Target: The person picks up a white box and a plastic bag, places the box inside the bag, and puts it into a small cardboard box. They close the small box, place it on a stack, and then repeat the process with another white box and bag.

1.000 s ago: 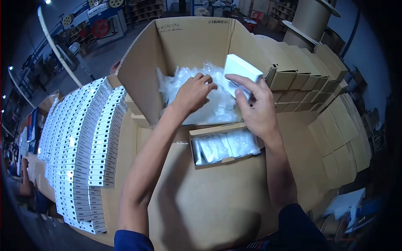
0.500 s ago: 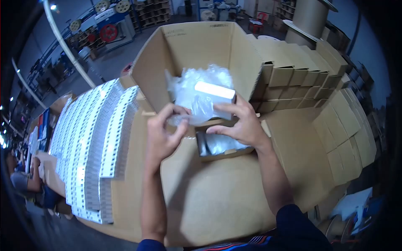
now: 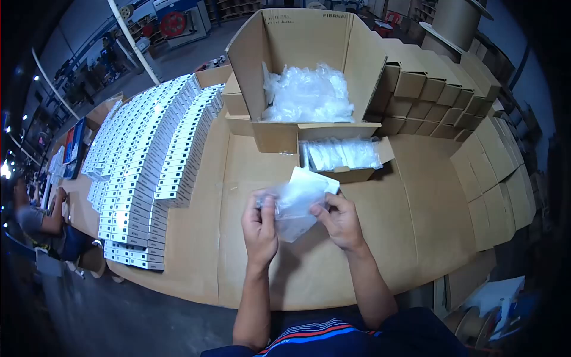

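Cardboard-topped bench [image 3: 333,262]; left hand [image 3: 260,229] and right hand [image 3: 339,221], fingers clamped on a clear bag [image 3: 294,211], white box [image 3: 309,178] half inside. At 12 o'clock the small carton [image 3: 351,174] is part-filled; rows [image 3: 148,160] at 9 o'clock lie unbagged.

A clear plastic bag [image 3: 294,205] partly sheathes a tilted white box [image 3: 315,179] above the cardboard.

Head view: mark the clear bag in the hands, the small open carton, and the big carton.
clear bag [image 3: 295,208], head view, its crumpled middle.
small open carton [image 3: 351,174], head view, its front wall.
big carton [image 3: 306,35], head view, its inner back wall.
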`<control>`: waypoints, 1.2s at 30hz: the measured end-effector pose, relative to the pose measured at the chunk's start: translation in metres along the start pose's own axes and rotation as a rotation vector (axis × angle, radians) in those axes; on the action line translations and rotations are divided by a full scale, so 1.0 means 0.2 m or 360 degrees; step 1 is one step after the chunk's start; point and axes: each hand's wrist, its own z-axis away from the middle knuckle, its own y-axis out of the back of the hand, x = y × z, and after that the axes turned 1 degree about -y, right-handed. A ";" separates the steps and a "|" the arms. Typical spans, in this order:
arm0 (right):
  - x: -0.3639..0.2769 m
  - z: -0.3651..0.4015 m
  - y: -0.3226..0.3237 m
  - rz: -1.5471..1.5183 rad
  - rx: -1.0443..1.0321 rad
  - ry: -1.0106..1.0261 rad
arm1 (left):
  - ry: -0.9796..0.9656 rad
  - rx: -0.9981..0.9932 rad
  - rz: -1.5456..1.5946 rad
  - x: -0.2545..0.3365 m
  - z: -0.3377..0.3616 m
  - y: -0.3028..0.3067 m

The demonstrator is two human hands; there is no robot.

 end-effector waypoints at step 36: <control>-0.01 0.23 0.13 0.0651 0.0067 0.0099 | -0.0678 -0.0677 -0.1182 -0.03 0.05 -0.12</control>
